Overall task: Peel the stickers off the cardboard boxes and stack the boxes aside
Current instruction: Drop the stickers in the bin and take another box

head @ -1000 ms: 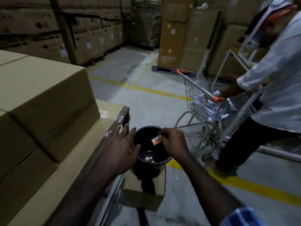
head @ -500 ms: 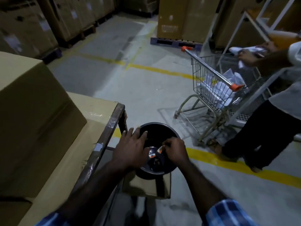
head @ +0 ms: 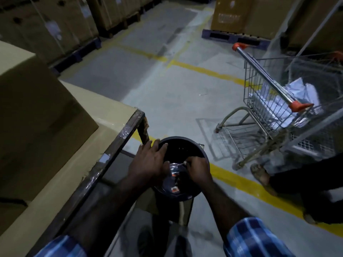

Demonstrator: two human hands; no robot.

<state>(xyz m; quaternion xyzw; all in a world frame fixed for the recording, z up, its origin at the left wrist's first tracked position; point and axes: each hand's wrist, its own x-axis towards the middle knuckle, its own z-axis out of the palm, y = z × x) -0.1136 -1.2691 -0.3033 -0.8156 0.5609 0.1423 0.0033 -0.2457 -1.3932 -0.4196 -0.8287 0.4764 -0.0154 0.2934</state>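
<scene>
- Sticker (head: 181, 164), small white-and-orange scrap, sits at the right hand (head: 197, 171) fingertips, over the mouth of the black bin (head: 194, 151); more orange scraps lie at the bin's bottom.
- Head view: right hand looks pinched on the sticker, fingers curled; the grip is blurred, so this is a judgement.
- Left hand (head: 148, 164) spread flat, fingers resting on the bin's near-left rim, thumb just beside the sticker; it appears to steady the bin.
- Both hands meet over the bin; right hand is the nearer to the sticker, and the drop is straight down.
- Cardboard boxes (head: 37, 108) lie to the left, on a table with a taped metal edge (head: 120, 138) touching close to the bin; left hand is nearer them.
- Long axis of the top box runs away from the person, along the table edge.
- Open floor ahead; shopping cart (head: 274, 101) and another person's foot (head: 259, 175) crowd the right side.
</scene>
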